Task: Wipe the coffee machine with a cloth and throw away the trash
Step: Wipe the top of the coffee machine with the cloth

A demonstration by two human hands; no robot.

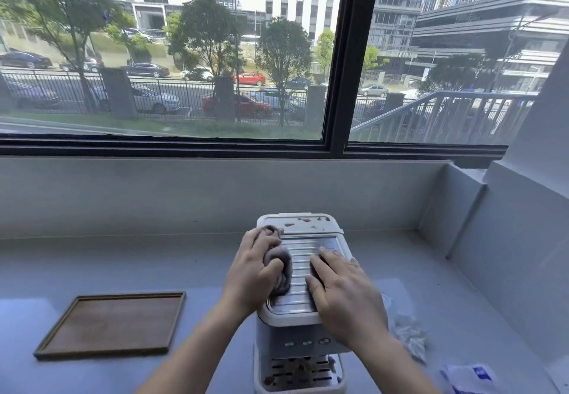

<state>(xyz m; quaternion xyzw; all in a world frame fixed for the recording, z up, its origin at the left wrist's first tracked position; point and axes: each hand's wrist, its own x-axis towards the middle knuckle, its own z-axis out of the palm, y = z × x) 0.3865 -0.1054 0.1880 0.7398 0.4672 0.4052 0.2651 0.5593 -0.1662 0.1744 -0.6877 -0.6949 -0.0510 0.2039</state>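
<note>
A white coffee machine (300,326) stands on the grey counter, with a ribbed metal top plate (303,258) and reddish-brown stains on its rear lid (303,221). My left hand (255,273) grips a bunched grey-brown cloth (281,265) pressed on the left side of the top plate. My right hand (341,292) rests flat on the right side of the top, fingers spread, holding nothing. Crumpled white paper (411,336) lies to the right of the machine. Brown debris sits on the drip tray (298,373) at the machine's front.
A brown wooden tray (114,324) lies flat on the counter to the left. A white and blue packet (471,378) lies at the lower right. A low wall and a large window stand behind the counter; a wall corner closes the right side.
</note>
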